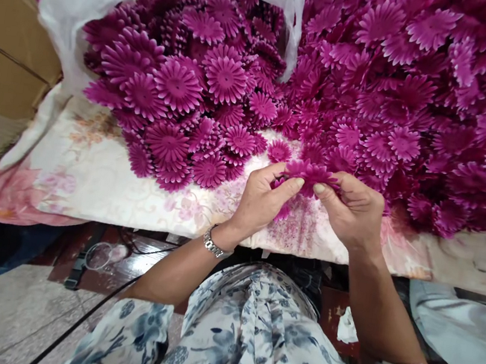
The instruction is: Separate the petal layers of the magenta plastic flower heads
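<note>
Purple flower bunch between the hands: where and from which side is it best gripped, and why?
The flower bunch is probably best pinched by its outer petals, between thumb and fingers, from left and right at once. It spreads sideways, offering petals at either end; the left hand and right hand grip it this way, thumbs on the near side.

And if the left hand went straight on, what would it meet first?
Probably the heap of magenta, daisy-shaped artificial flowers beyond the matching magenta petalled pieces that the left hand pinches, though depth is unclear.
</note>
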Available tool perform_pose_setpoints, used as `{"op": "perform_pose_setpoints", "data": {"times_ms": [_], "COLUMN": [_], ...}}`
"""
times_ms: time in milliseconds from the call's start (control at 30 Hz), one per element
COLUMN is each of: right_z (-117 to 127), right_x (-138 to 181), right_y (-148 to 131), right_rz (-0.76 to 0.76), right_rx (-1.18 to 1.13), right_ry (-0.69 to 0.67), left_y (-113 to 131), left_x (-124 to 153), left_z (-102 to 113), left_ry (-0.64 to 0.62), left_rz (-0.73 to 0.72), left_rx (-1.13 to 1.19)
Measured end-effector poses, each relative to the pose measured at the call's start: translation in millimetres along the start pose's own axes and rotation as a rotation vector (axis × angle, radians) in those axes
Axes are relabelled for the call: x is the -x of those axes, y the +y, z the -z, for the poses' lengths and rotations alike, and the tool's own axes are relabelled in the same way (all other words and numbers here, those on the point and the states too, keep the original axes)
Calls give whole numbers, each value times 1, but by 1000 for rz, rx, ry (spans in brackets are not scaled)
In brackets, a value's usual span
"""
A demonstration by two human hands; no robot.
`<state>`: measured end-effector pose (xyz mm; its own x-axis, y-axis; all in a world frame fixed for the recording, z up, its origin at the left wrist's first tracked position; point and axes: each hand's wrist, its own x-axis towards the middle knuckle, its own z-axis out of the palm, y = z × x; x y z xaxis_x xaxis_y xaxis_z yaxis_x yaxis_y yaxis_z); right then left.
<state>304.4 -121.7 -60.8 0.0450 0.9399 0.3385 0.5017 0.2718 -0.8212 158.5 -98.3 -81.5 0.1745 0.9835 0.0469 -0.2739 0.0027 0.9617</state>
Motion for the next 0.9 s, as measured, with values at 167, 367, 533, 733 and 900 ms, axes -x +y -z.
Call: {"op": "perform_pose_setpoints", "data": {"times_ms": [167,367,533,733,900], "right_z": [6,6,3,2,10], "right_x": [1,1,1,2,-1], "right_y": [8,4,5,7,-1], "right_rz": [-119,-77,-62,-173,-200], "right_rx": [-30,74,-67,-218,-393], "right_ry": [91,48,-58,-176,-182], "left_y": [-2,0,11,15,9], "left_x": [-1,0,1,2,-4], "left_z": [2,2,3,1,3], "left_ry": [80,119,-92,-210,52], "left_rz": [77,54,4,94,229], "left_rx": [68,112,13,15,339]}}
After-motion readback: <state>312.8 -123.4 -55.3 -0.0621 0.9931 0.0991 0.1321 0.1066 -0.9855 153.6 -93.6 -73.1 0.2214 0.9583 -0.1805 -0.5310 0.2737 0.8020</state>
